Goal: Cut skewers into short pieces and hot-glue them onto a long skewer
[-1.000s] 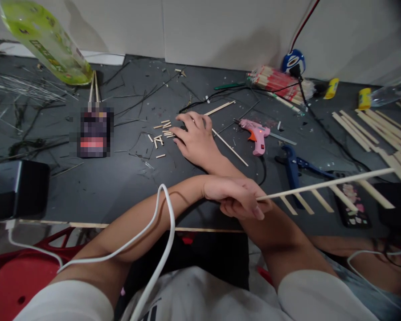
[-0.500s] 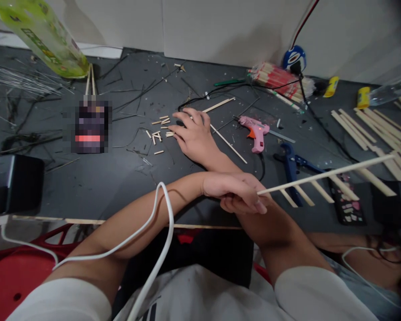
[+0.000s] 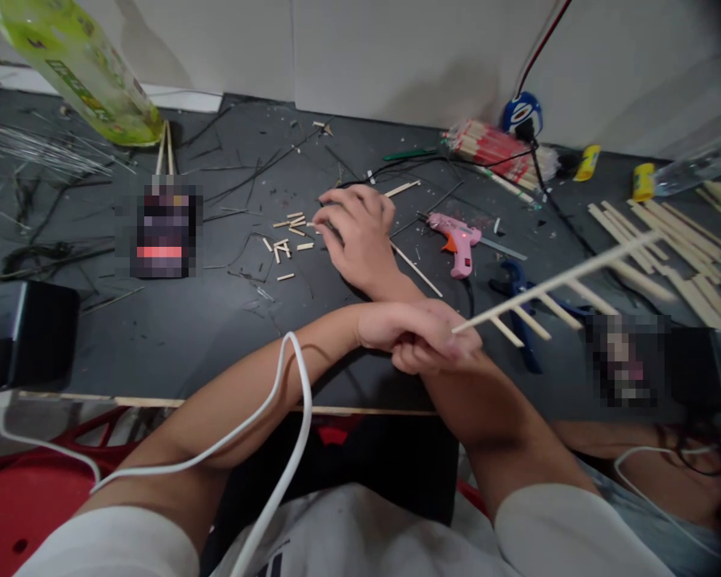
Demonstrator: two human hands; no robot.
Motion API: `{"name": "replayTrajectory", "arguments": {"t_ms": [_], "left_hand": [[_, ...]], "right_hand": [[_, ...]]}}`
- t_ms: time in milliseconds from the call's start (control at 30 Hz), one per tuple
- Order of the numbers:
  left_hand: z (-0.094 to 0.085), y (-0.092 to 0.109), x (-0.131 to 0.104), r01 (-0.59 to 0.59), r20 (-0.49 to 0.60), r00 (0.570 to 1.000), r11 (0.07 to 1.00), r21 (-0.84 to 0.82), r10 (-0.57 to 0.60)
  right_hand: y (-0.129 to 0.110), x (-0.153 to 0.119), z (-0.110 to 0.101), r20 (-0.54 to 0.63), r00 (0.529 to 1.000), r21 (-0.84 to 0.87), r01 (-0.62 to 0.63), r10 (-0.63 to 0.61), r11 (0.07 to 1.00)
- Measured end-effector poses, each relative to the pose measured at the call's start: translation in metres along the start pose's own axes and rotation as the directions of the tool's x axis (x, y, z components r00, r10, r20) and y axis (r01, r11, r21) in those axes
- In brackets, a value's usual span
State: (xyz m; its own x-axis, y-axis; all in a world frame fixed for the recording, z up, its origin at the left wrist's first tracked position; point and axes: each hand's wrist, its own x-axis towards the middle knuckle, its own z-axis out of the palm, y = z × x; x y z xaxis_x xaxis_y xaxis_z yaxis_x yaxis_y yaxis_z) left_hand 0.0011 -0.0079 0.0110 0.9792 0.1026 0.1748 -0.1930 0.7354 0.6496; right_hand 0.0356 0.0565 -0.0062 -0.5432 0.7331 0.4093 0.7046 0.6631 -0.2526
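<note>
My arms cross over the dark table. My left hand (image 3: 420, 336) is closed on one end of a thin wooden stick (image 3: 553, 282), from which several short sticks branch like comb teeth. It is raised over my right forearm and points up to the right. My right hand (image 3: 360, 236) rests over the table with its fingers bent and apart. Its fingertips are beside a scatter of short cut wooden pieces (image 3: 282, 247), and one piece lies at the index fingertip. A thin stick (image 3: 417, 268) sticks out from under this hand on the right.
A pink glue gun (image 3: 460, 240) and a blue cutter (image 3: 517, 288) lie right of my hands. Wooden strips (image 3: 690, 240) and a bagged stick bundle (image 3: 498, 152) lie beyond. A green bottle (image 3: 90, 80) stands left. A white cable (image 3: 297, 401) hangs across my left arm.
My right hand has shifted slightly right, away from the short pieces. My left hand has turned a little, and the far end of its comb-like stick has swung left and up.
</note>
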Motion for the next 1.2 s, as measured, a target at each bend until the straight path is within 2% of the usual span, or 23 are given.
{"name": "replayTrajectory", "arguments": {"t_ms": [100, 167, 267, 333, 367, 500, 600, 667, 767, 833, 900, 967, 1067, 1200], "left_hand": [[-0.003, 0.015, -0.016, -0.141, -0.105, 0.985, 0.990, -0.002, 0.140], [-0.007, 0.024, -0.026, -0.212, -0.188, 0.960, 0.977, 0.011, 0.210], [-0.015, 0.033, -0.034, -0.329, -0.330, 0.884, 0.942, 0.067, 0.332], [-0.024, 0.035, -0.033, -0.376, -0.432, 0.816, 0.921, 0.105, 0.383], [-0.029, 0.035, -0.032, -0.386, -0.476, 0.788, 0.915, 0.115, 0.392], [-0.046, 0.035, -0.029, -0.404, -0.557, 0.731, 0.908, 0.113, 0.395], [-0.050, 0.037, -0.029, -0.441, -0.576, 0.694, 0.887, 0.135, 0.432], [-0.050, 0.038, -0.029, -0.455, -0.597, 0.665, 0.878, 0.152, 0.448], [-0.049, 0.037, -0.024, -0.458, -0.644, 0.604, 0.866, 0.201, 0.469], [-0.049, 0.034, -0.020, -0.477, -0.669, 0.532, 0.837, 0.269, 0.518], [-0.051, 0.032, -0.016, -0.499, -0.688, 0.449, 0.799, 0.335, 0.570], [-0.052, 0.031, -0.013, -0.509, -0.704, 0.392, 0.777, 0.370, 0.592], [-0.053, 0.030, -0.012, -0.506, -0.715, 0.377, 0.777, 0.374, 0.590], [-0.052, 0.029, -0.012, -0.472, -0.714, 0.375, 0.785, 0.401, 0.591]], "right_hand": [[0.026, 0.002, -0.015, -0.173, 0.980, 0.114, -0.079, 0.098, 0.990], [0.053, -0.001, -0.030, -0.291, 0.941, 0.272, -0.094, 0.175, 0.958], [0.091, -0.015, -0.058, -0.359, 0.898, 0.304, -0.144, 0.254, 0.942], [0.107, -0.029, -0.071, -0.360, 0.885, 0.336, -0.173, 0.296, 0.926], [0.111, -0.036, -0.074, -0.352, 0.873, 0.410, -0.180, 0.337, 0.894], [0.107, -0.054, -0.068, -0.257, 0.803, 0.771, -0.165, 0.538, 0.615], [0.098, -0.055, -0.060, -0.134, 0.779, 0.883, -0.186, 0.613, 0.430], [0.095, -0.055, -0.060, -0.081, 0.767, 0.909, -0.205, 0.637, 0.363], [0.095, -0.055, -0.064, -0.053, 0.742, 0.923, -0.220, 0.669, 0.316], [0.094, -0.056, -0.067, -0.031, 0.734, 0.929, -0.229, 0.678, 0.291], [0.092, -0.057, -0.069, -0.006, 0.748, 0.932, -0.237, 0.664, 0.276], [0.089, -0.058, -0.069, 0.012, 0.777, 0.928, -0.243, 0.630, 0.282], [0.089, -0.059, -0.067, 0.056, 0.814, 0.917, -0.271, 0.578, 0.293], [0.090, -0.061, -0.062, 0.042, 0.825, 0.888, -0.290, 0.564, 0.357]]}}
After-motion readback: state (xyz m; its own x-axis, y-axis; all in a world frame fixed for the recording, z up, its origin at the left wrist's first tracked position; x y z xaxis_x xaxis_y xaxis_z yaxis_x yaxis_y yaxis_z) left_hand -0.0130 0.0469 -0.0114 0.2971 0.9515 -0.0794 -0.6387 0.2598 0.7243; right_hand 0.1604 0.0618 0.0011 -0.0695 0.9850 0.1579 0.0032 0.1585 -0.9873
